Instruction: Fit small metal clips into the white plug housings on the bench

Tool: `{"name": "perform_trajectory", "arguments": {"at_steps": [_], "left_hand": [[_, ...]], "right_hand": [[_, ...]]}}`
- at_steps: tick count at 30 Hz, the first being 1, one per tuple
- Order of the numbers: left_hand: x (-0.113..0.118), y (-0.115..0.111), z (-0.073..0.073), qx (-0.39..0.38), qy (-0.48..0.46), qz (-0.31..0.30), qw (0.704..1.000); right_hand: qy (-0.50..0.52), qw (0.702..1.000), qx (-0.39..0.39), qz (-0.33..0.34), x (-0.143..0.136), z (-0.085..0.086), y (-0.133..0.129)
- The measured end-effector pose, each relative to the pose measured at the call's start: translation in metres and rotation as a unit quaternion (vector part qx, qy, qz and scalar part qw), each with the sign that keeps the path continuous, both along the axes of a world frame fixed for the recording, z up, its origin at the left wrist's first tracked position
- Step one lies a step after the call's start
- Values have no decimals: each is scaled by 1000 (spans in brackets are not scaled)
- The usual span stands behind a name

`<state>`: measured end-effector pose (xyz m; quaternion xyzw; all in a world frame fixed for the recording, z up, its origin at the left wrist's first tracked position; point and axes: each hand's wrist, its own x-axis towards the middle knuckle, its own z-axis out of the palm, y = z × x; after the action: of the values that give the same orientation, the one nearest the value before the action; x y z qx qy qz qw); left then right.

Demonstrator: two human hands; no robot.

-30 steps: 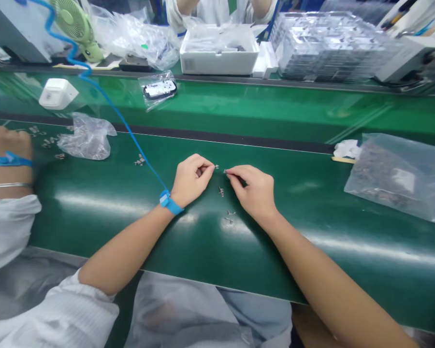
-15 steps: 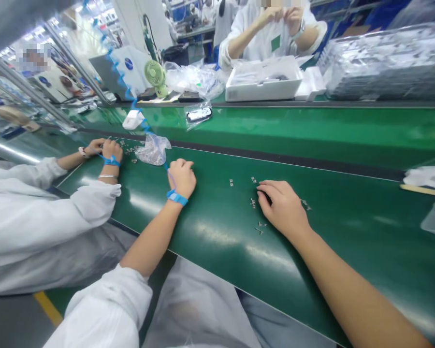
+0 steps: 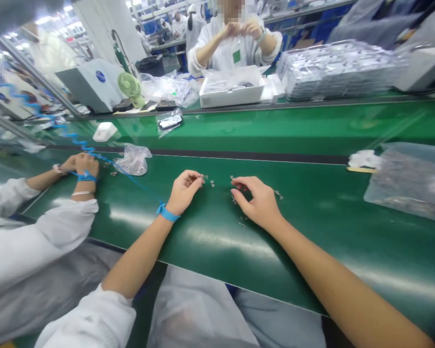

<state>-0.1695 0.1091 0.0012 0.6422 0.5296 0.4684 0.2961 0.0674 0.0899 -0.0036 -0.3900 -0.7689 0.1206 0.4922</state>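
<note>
My left hand [image 3: 184, 192], with a blue wrist strap [image 3: 167, 212], is closed in a pinch over the green work surface [image 3: 203, 251]. A small silvery metal piece [image 3: 205, 177] shows at its fingertips. Just right of them lies a small flat metal piece [image 3: 212, 183]. My right hand [image 3: 260, 202] is curved, thumb and forefinger apart, nothing visible between them. Beside its fingertips are small metal parts [image 3: 234, 198], partly covered by the hand. A few thin metal pieces [image 3: 242, 224] lie below it, and others [image 3: 278, 195] to its right.
A co-worker's hands [image 3: 83, 164] work at the left, near a clear plastic bag [image 3: 135, 159]. At right lie a large bag of small parts [image 3: 409, 181] and crumpled white material [image 3: 364, 158]. Beyond the ledge stand a white box [image 3: 232, 96], stacked trays [image 3: 333, 70] and a green fan [image 3: 130, 87].
The view has swung right. My left hand has moved right, nearer the flat metal pieces, and its pinched fingertips now show. My right hand stays beside the small parts, its thumb and forefinger apart.
</note>
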Motion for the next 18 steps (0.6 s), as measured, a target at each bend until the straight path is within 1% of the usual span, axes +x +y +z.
{"name": "perform_trajectory", "arguments": {"at_steps": [1,2,3,4,6,9,11,13,16,18], "left_hand": [[14,-5,0,-32,-93,-55,994],[27,-10,1,-67,-180,-105,976],[37,-15,2,-99,-249,-144,953],[44,-19,3,-124,-292,-169,933],[50,-25,7,-161,-343,-196,904],[46,-27,11,-196,-378,-210,880],[41,-27,13,-209,-386,-213,873],[38,-26,13,-211,-383,-212,874],[35,-23,11,-194,-348,-203,894],[33,-22,9,-179,-312,-195,912]], "right_hand": [[26,999,-22,18,-3,4,-3],[48,997,-39,37,-5,8,-6],[63,995,-47,53,-8,11,-9],[72,994,-46,65,-10,13,-11],[79,994,-29,75,-14,15,-13],[89,993,-21,68,-16,17,-14],[88,993,-38,65,-16,18,-15],[78,994,-49,56,-16,19,-17],[72,995,-68,29,-16,19,-19],[79,992,-96,27,-16,19,-19]]}}
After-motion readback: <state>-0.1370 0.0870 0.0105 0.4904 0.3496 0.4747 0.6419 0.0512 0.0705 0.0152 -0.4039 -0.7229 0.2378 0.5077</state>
